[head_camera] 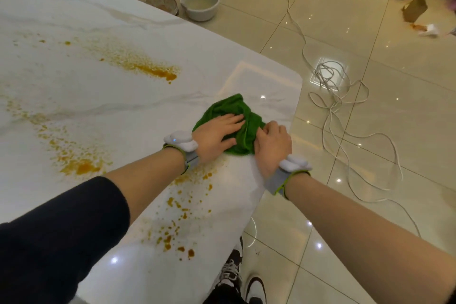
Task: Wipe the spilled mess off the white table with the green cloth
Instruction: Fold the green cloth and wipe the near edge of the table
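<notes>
**Position.** The crumpled green cloth [229, 116] lies on the white marble-veined table [74, 20], near its rounded right-hand corner and apart from most of the spill. The left hand [217, 136] presses down on it with fingers straight and flat. The right hand [272, 148] has its fingers curled into a bunched fold at the cloth's near right side and grips it.

**Step in hand, as judged.** The cloth is being gathered and set for a wiping stroke, and the wiping proper is at an early stage. The orange-yellow spilled mess shows in four patches:
- a far streak [153, 70]
- a left patch [81, 168]
- a scatter just below the left wrist [197, 175]
- a near scatter by the table edge [177, 229]

None of them looks wiped.

**Next move, as judged.** The cloth should be drawn under flat pressure onto the scatter beside the wrist. Strokes should run inward from the table edge so nothing is pushed onto the glossy tiled floor [345, 32]. The thicker blobs will likely smear, so a clean face of the cloth is needed between passes.

**Limits of view.**
- The right fingertips are buried in the cloth.
- The cloth's underside is unseen, so any soiling cannot be told.
- The black sleeve [49, 242] covers the table's near left part, and the frame cuts the table off at left, so more spill may lie in either place.
- The right hand is slightly blurred.
</notes>
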`<state>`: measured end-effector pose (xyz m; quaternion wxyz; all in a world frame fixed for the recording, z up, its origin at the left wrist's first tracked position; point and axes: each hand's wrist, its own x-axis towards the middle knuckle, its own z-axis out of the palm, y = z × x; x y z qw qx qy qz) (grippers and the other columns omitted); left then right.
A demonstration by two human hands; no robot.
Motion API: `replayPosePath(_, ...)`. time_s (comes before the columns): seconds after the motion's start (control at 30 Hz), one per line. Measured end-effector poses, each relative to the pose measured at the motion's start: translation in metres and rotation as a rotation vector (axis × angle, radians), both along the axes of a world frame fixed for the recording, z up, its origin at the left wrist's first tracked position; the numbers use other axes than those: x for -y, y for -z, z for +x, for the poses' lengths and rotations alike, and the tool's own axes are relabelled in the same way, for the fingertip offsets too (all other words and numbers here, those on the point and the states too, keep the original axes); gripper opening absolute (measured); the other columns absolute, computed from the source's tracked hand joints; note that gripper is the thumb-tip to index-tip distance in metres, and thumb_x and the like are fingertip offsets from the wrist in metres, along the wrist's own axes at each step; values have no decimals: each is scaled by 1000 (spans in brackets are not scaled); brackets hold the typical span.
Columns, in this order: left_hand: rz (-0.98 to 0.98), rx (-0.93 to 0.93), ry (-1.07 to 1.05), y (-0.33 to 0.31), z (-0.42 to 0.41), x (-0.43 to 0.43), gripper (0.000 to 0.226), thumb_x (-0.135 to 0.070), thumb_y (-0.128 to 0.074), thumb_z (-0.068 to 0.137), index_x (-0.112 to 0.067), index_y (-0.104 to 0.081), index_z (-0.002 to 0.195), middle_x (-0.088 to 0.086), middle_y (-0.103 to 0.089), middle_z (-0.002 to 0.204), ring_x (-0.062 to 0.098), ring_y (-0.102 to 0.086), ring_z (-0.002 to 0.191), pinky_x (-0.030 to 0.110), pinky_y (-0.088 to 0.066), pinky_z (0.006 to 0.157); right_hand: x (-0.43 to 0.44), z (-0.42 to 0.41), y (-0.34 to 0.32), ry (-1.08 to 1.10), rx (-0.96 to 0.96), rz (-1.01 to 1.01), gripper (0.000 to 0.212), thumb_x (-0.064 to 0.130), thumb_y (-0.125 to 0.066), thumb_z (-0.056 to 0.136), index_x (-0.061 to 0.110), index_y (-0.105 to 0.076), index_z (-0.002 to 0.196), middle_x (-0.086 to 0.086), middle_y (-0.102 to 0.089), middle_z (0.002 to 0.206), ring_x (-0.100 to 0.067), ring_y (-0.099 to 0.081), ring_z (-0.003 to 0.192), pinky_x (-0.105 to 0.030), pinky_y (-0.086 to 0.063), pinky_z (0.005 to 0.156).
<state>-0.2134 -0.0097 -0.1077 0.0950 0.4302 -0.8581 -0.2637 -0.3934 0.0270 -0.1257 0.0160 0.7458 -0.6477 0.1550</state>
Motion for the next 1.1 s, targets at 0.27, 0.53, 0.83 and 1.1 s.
replayPosePath(0.27, 33, 120, -83, -2, 12, -32, 55, -30, -46, 96, -17, -24, 145, 0, -16, 155, 17, -9, 143, 16, 3, 109, -4, -5, 5, -134, 33, -48, 13, 14, -64, 76, 5, -63, 86, -15, -49, 70, -33, -50, 59, -29, -26, 50)
replayPosePath(0.53, 25, 68, -151, 4, 12, -55, 55, -26, -49, 95, -19, -25, 145, 1, -19, 155, 19, -12, 143, 29, -5, 116, -45, 9, 6, -110, 60, 10, 11, 17, -55, 76, 6, -60, 75, -14, -48, 71, -31, -47, 60, -30, -23, 51)
replayPosePath(0.83, 44, 136, -183, -5, 33, -46, 57, -36, -43, 96, -21, -21, 146, -2, -13, 156, 16, -8, 144, 27, -3, 116, -12, 22, 2, -20, -42, 21, 29, 17, -54, 85, 9, -64, 111, -16, -51, 80, -35, -49, 69, -33, -27, 55)
replayPosePath(1.1, 6, 113, -55, 1, 68, -79, 56, -35, -44, 96, -22, -22, 146, -3, -14, 156, 15, -9, 143, 20, 2, 111, -91, 49, 9, -115, 64, 24, 22, 22, -43, 81, 6, -59, 77, -12, -48, 72, -29, -45, 61, -33, -32, 49)
